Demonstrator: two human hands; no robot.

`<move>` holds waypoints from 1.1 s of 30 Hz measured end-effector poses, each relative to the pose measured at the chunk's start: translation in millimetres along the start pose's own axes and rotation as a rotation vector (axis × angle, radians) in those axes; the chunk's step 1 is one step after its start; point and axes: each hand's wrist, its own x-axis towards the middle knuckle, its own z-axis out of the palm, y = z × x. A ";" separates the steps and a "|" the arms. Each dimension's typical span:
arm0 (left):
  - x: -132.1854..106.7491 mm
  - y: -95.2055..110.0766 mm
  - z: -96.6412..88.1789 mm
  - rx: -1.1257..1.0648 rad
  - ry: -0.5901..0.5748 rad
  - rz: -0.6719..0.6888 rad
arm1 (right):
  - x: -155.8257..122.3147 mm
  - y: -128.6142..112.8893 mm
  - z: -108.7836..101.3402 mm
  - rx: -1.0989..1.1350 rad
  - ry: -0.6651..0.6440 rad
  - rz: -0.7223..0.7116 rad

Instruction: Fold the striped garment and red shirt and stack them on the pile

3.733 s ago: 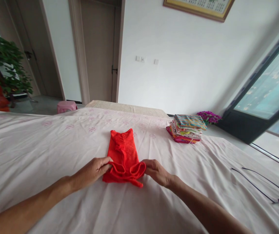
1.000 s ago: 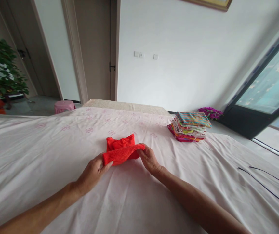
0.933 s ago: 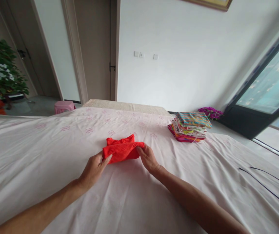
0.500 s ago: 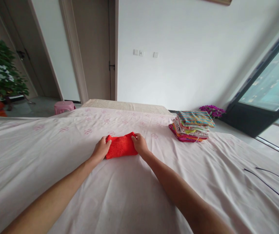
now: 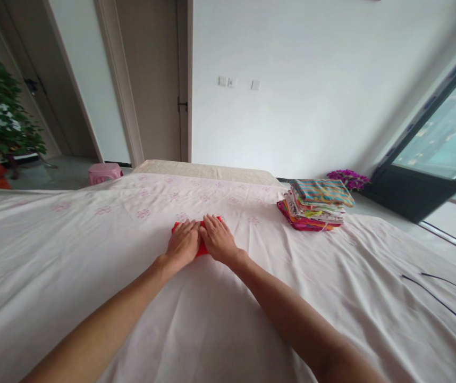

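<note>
A folded red cloth [image 5: 203,249] lies on the pale, flower-patterned sheet [image 5: 212,319], mostly covered by both hands. Palm down on its left half rests my left hand [image 5: 184,240], fingers stretched out and pointing away from me. My right hand [image 5: 218,238] lies flat on the right half, also with fingers extended. The two hands nearly meet, thumbs close together over the middle. Only the cloth's corners and a strip between the hands show red.
A stack of folded cloths [image 5: 315,206] sits to the right on the sheet. Thin black cables [image 5: 443,303] cross the right side. Beyond the sheet are a pink stool [image 5: 104,173], a leafy plant [image 5: 2,106], purple flowers [image 5: 348,180] and a white wall [image 5: 292,122].
Both hands have let go of the cloth's side edges and moved inward, now lying flat on top of it. The cloth stays in about the same place.
</note>
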 end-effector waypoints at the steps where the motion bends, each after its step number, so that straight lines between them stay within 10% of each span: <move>1: -2.3 -2.1 8.1 0.022 -0.029 -0.015 | -2.4 4.1 4.9 -0.021 -0.060 0.004; 10: -11.8 -29.0 23.2 0.063 -0.064 -0.086 | -7.2 27.5 12.9 -0.034 -0.174 0.067; 19: -10.7 -47.1 19.1 0.148 -0.051 -0.480 | -8.6 34.2 13.8 0.011 -0.181 0.150; 26: -9.0 -48.8 8.5 0.106 -0.061 -0.468 | -8.5 34.2 15.0 -0.008 -0.171 0.183; 33: -8.1 -35.6 9.5 -0.429 0.135 -0.548 | -8.5 36.3 18.3 0.022 -0.137 0.189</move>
